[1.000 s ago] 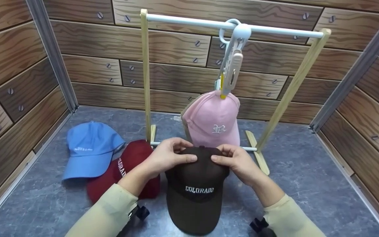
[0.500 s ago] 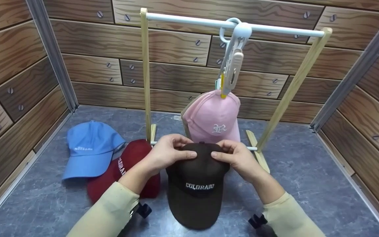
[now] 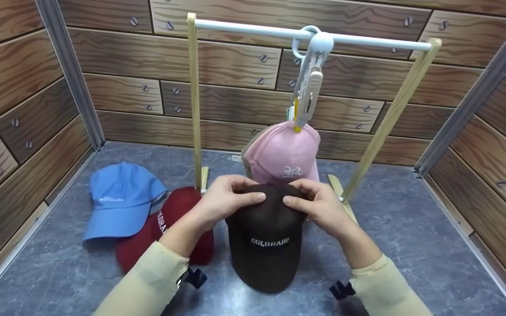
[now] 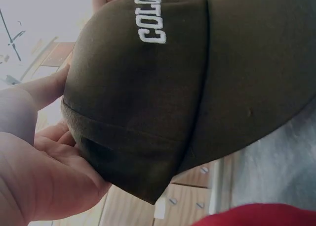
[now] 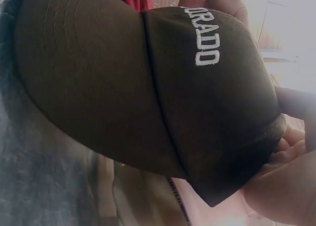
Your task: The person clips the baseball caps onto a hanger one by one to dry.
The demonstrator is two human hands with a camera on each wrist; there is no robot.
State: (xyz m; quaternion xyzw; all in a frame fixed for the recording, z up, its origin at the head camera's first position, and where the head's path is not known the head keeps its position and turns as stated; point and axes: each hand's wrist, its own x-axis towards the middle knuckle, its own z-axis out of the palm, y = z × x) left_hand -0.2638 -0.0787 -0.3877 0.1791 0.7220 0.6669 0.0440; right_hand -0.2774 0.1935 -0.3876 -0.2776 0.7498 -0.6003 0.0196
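Note:
Between my two hands I hold a dark brown baseball cap (image 3: 265, 259) lettered COLORADO in white, its brim toward me and its crown up. My left hand (image 3: 229, 199) pinches the left of the crown, thumb in front and fingers behind. On the other side my right hand (image 3: 319, 205) pinches the crown the same way. Both wrist views show the brown cap (image 4: 133, 87) close up, fingers at its back edge. Just behind it a pink cap (image 3: 286, 149) hangs from a clip hanger (image 3: 310, 92), partly covered by the brown cap and my hands.
The hanger hooks over the white bar (image 3: 253, 30) of a wooden-legged rack (image 3: 195, 105). A blue cap (image 3: 119, 197) and a dark red cap (image 3: 187, 202) lie on the grey tabletop (image 3: 411, 245) at the left, the red one partly behind my left forearm. Wood-patterned walls surround the table.
Both hands have carried the brown cap up and slightly away from me, toward the pink cap, keeping the same grip. The other caps and the rack stay where they were.

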